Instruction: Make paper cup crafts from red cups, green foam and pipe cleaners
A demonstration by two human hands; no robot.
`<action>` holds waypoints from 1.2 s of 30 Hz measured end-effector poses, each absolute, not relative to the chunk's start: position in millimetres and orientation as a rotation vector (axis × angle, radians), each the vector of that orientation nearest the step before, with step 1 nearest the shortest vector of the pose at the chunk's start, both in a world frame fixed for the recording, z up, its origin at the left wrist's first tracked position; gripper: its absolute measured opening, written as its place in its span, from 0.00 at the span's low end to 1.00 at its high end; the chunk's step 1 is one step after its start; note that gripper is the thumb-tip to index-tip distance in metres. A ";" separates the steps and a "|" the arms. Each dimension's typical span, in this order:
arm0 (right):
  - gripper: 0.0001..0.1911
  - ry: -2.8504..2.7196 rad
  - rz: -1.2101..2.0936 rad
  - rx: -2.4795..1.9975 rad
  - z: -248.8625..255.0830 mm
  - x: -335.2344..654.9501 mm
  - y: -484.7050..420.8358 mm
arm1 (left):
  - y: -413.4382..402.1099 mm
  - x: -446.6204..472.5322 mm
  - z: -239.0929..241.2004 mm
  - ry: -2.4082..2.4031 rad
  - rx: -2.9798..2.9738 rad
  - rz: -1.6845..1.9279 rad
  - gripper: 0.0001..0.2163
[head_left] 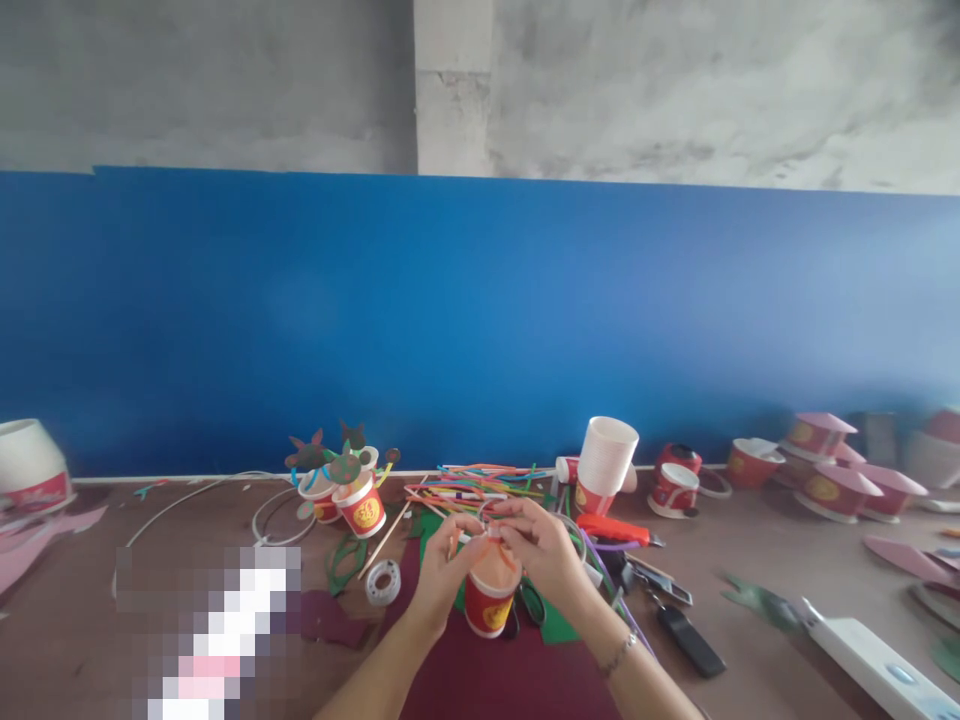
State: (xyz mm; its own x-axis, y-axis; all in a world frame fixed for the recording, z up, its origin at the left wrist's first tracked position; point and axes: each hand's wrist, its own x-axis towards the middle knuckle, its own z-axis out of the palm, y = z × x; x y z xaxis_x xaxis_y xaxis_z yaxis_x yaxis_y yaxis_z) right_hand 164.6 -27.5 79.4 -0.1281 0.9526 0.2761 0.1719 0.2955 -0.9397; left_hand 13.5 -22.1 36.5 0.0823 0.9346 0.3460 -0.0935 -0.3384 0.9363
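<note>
Blue wall behind cluttered tabletop (750, 560). I see left hand (444, 566), right hand (541, 548) pinching orange strip (501, 548) over red paper cup (489, 598) below fingers; cup light, crushable, best held by sidewall.

Paper cup (490, 598), red and glossy-printed, held by the left hand (444, 565) and right hand (541, 548); smooth plastic straws (472, 482) far behind; matt brown tabletop (757, 560) (wood-like); rough grey plaster wall (675, 90).
</note>
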 end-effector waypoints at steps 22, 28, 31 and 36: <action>0.17 -1.398 0.999 -1.140 75.4 153.8 -31.3 | -29.9 26.3 51.8 1.136 1.879 1.566 0.05; 0.14 -1.500 0.858 -1.164 82.5 157.6 -33.6 | -24.1 21.9 51.9 1.271 1.869 1.622 0.05; 0.10 -1.687 0.477 -1.294 83.0 156.7 -38.2 | -23.9 19.6 51.4 1.365 1.878 1.566 0.05; 0.11 -1.830 0.302 -1.399 84.4 152.4 -45.1 | -31.0 19.4 55.3 1.503 2.053 1.586 0.04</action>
